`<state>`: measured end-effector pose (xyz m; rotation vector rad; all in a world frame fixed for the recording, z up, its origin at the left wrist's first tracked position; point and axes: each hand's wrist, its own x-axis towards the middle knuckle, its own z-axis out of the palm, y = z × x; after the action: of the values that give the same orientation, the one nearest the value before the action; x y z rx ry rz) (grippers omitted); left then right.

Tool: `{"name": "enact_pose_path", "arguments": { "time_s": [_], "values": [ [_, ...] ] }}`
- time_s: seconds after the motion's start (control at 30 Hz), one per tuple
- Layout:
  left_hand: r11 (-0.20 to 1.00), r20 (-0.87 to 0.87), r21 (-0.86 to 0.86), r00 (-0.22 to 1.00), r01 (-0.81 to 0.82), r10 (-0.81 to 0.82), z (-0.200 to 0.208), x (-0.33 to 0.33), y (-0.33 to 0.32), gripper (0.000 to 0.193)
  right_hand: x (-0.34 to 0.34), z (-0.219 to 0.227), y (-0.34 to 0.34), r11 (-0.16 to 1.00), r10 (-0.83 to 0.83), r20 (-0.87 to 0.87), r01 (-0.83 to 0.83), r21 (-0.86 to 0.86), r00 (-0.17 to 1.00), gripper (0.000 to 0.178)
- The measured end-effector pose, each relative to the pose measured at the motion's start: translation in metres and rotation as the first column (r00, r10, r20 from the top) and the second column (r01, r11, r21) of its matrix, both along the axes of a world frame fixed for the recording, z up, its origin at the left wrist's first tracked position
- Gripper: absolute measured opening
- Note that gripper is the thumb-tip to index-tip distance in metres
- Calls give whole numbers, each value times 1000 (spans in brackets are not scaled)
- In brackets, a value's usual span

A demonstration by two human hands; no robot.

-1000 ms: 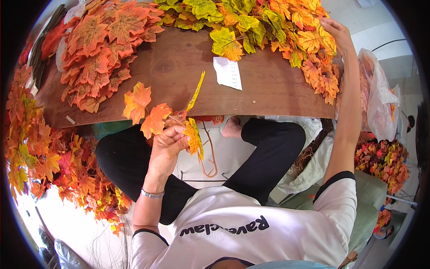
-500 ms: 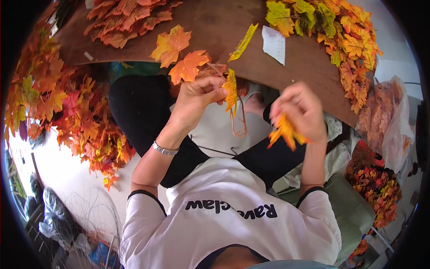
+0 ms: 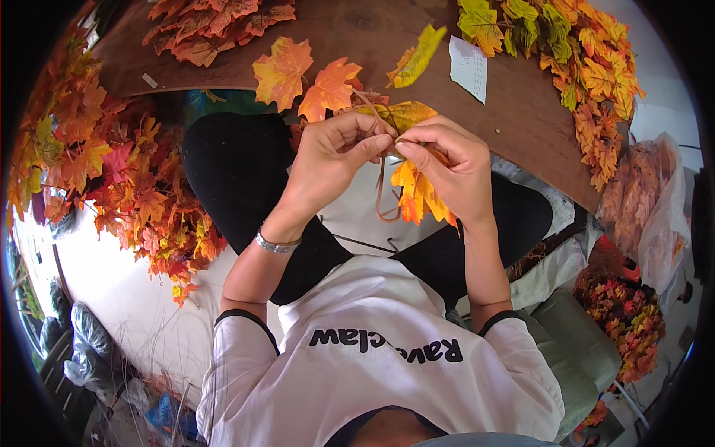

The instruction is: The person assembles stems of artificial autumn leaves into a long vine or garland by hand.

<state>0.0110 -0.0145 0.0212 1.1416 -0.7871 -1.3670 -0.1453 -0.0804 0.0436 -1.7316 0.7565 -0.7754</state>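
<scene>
Over my lap, both hands meet with their fingertips almost touching. My left hand (image 3: 339, 160) is closed in a pinch on a thin brown vine stem (image 3: 380, 195), whose loop hangs below the fingers. My right hand (image 3: 453, 164) pinches a yellow-orange artificial maple leaf (image 3: 419, 197) by its stalk end, against the vine; the leaf dangles under the palm. Just behind the fingertips is a yellow leaf (image 3: 408, 114). Orange leaves (image 3: 328, 88) stand beyond my left hand, apparently on the same vine. The exact joint between stalk and vine is hidden by my fingers.
A brown board (image 3: 357, 33) spans the far side, bearing a torn paper slip (image 3: 468, 71), a yellow-green leaf (image 3: 421, 56) and piled orange leaves (image 3: 216, 26). Leaf garlands hang at left (image 3: 141, 194) and far right (image 3: 596, 82). A plastic bag (image 3: 663, 216) stands at right.
My right hand has moved left with its leaf and now meets my left hand at the vine. The yellow leaf by my left fingers has turned and sits farther back.
</scene>
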Motion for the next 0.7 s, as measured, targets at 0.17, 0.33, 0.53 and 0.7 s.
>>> {"name": "enact_pose_path", "arguments": {
  "time_s": [0.17,0.33,0.53,0.7],
  "values": [
    [1000,-244,-30,970,3,-10,-6,5,-1,10,-1,-6,-5,999,32,-18,-32,-9,999,9],
    [999,-331,-32,944,2,-13,-5,5,-1,10,0,-5,-3,999,47,-4,-47,-1,999,9],
    [1000,-347,-26,938,-14,4,-6,7,-2,9,1,-6,-2,997,66,14,-65,-48,998,10],
    [999,-312,-24,950,22,-28,-7,6,-1,11,0,-9,0,998,47,33,-45,-36,998,9]
  ]
}}
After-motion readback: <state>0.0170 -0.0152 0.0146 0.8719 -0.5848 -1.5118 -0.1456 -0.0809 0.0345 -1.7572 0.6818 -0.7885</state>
